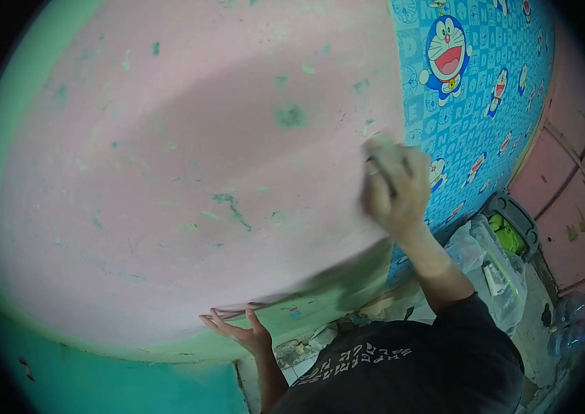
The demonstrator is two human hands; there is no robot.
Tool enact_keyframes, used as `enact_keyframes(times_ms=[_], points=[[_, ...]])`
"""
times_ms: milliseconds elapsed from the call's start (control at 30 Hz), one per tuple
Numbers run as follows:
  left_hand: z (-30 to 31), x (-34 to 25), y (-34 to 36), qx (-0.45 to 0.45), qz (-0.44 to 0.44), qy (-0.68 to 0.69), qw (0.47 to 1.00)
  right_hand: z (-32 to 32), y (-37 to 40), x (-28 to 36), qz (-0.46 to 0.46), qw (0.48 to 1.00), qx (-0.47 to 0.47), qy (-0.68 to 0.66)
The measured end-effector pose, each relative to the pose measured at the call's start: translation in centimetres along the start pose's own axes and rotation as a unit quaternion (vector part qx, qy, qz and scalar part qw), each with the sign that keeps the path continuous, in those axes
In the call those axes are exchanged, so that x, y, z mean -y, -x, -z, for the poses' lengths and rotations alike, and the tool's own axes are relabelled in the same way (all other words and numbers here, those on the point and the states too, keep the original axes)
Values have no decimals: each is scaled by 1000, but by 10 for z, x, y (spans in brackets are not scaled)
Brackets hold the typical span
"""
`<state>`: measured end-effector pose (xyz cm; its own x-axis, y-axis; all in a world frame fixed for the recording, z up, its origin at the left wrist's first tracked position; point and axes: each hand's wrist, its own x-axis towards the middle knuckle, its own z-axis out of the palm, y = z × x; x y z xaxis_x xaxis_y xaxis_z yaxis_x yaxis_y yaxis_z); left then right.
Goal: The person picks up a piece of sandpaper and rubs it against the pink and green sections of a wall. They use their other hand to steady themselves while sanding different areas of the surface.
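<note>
A pink wall (189, 152) with green scuffs and bare patches fills most of the view. My right hand (402, 193) is closed around a small greyish-tan block (383, 153) and has it at the wall, close to the edge of the blue cartoon wallpaper (475, 124). Motion blurs the hand and the block, so the block's exact kind does not show. Lower down, my left hand (243, 332) rests with spread fingers against the lower part of the wall, holding nothing.
A green painted band (347, 293) runs along the wall's bottom. On the floor at right stand a clear plastic bag (509, 303), a grey plastic lid or handle (516, 217) and clear plastic bottles (571, 331). Pink panels (578, 200) close off the right side.
</note>
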<state>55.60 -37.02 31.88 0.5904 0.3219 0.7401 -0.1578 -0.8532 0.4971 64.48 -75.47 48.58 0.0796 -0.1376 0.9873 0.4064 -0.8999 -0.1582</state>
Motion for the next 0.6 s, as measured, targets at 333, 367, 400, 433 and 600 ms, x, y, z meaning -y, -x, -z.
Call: enact_keyframes(times_ms=[333,367,400,433,600], points=[[-7,-1,0,-1,10,-18,1000,6,-15,-14,-12,998,-57,9],[-9,-1,-1,-3,10,-17,1000,4,-15,-18,-26,995,-91,14],[-9,-1,-1,-4,12,-18,1000,1,-15,-23,-39,991,-124,18],[-8,-2,0,-5,14,-19,1000,-2,-13,-31,-56,989,-135,26],[-6,-2,1,5,13,-14,1000,7,-6,-28,16,999,-42,6]])
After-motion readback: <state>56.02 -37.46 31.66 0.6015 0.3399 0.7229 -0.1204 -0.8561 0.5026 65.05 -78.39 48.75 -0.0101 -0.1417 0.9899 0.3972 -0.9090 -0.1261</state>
